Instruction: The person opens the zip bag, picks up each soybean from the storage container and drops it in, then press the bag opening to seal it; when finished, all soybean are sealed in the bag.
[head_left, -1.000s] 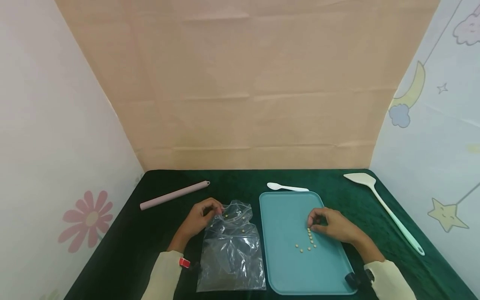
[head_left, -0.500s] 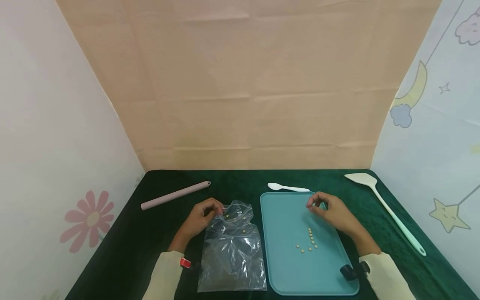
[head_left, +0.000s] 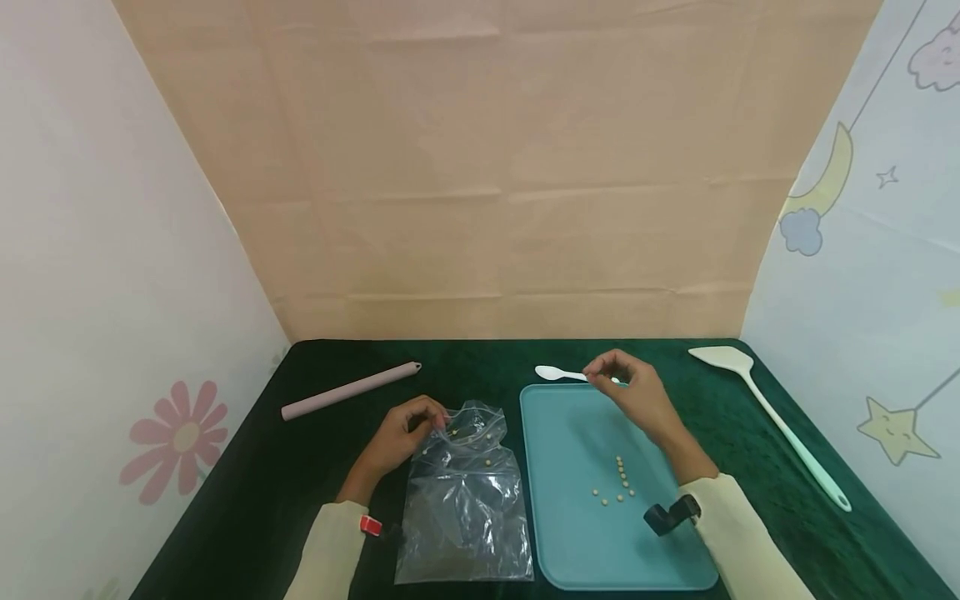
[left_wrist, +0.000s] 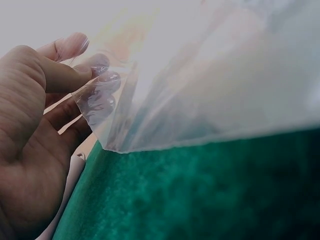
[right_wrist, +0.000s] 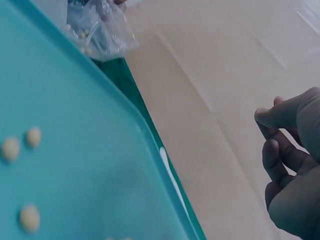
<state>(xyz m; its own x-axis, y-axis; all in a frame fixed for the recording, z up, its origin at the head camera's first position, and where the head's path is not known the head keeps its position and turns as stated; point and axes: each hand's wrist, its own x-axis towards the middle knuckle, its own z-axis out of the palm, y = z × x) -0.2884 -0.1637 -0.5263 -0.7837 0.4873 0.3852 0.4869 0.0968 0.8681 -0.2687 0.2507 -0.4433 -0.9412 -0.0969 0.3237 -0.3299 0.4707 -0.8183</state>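
On the green surface, eight pale pellets lie in a hook-shaped line on the blue tray. A clear bag lies just beside it, a few more pellets loose near its upper end. Left hand: grip narrow, pinching the bag's upper corner. Right hand: raised by the tray's far rim, thumb and forefinger tips together; cannot tell whether a pellet sits between.

Risks, as judged: a tug on the thin film could tip the bag and spill loose pellets. The right wrist's black device hangs over the tray; a low pass could scatter the line, the pellets being round and likely to roll.

Head view gives the whole hook; right wrist catches only part, blurred. Head view sets the right fingertips against the white spoon; right wrist shows spoon and fingers apart. Only left wrist shows fingertips behind the film, thumb in front.
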